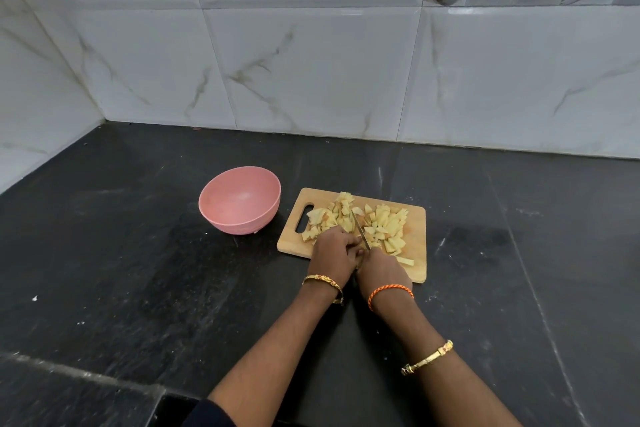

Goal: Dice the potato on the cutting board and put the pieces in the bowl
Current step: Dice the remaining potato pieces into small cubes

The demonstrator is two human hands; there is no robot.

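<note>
**spudfan:** So the pale yellow potato pieces (360,224) are heaped across the rectangular light wooden cutting board (414,265), and the round pink plastic bowl (239,199) sits just to its left on the black stone bench (138,253) with nothing in it yet. Looks like the dicing's mostly done?

**chopchop:** Mostly, I'd say, but a few chunks near the right edge look long. The right hand (381,272) has its fingers curled round the handle of the small steel-bladed knife (360,230), blade pointing away through the middle of the pile. The left hand (334,250) is hunched over the near-left pieces, fingers bent down onto them, though whether it's pinching one or just pressing can't be made out.

**spudfan:** Tips for finishing it?

**chopchop:** Keep those left fingertips tucked back, since they're right beside the blade. Gather the longer strips together, cut across them, and don't shove pieces off the far edge. Then the bowl wants pulling closer before scraping.
</note>
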